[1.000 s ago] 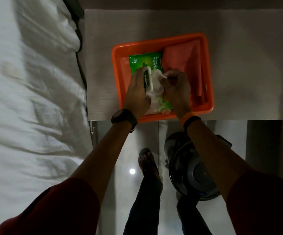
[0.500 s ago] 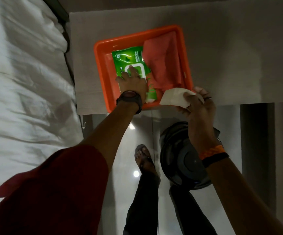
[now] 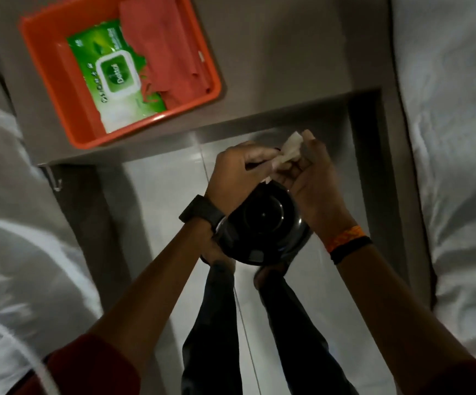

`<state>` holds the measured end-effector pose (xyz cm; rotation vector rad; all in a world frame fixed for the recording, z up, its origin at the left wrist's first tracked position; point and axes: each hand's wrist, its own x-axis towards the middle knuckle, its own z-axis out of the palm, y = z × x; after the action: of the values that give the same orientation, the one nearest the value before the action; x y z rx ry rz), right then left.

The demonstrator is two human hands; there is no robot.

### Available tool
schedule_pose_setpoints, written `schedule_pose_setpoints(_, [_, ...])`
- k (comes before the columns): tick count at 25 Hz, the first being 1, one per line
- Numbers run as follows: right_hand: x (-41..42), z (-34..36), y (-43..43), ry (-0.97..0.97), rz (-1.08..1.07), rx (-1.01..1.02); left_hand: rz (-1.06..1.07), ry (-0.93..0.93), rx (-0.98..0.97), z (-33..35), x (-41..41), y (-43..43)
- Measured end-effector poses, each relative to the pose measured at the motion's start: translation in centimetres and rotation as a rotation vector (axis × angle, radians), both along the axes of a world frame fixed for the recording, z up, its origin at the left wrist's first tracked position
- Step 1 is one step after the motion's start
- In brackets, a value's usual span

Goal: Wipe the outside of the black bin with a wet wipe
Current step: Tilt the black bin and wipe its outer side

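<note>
The round black bin (image 3: 262, 223) stands on the tiled floor below the table edge, seen from straight above, partly covered by my wrists. Above its far rim I hold a white wet wipe (image 3: 289, 151) between both hands. My left hand (image 3: 238, 172) pinches its near end. My right hand (image 3: 312, 175) grips its far end, and a corner sticks up past my fingers. Whether the wipe touches the bin is hidden by my hands.
An orange tray (image 3: 60, 109) on the grey table (image 3: 288, 52) holds a green wipes pack (image 3: 117, 78), lid shut, and a red cloth (image 3: 162, 52). White bedding lies at the left (image 3: 9, 223) and right (image 3: 459, 138). My legs and feet stand just behind the bin.
My left hand left the wipes pack and joined my right hand on the wipe. Both hands came down from the tray to above the bin; the view tilted down and to the right.
</note>
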<state>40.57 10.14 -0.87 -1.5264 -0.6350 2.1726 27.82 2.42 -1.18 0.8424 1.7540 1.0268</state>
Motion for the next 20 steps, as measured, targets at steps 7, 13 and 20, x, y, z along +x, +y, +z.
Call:
schedule_pose_setpoints(7, [6.9,-2.6,0.0,-0.069,0.132,0.22,0.305,-0.385,-0.216,-1.0,7.5,1.3])
schedule_pose_setpoints(13, [11.8,-4.5,0.7,-0.107,-0.033,-0.005,0.439,-0.206,-0.385,-4.6,8.8,2.7])
schedule_pose_setpoints(20, [16.8,-8.9,0.9,-0.299,-0.457,-0.045,-1.247,0.717,-0.217,-11.9,12.4,8.8])
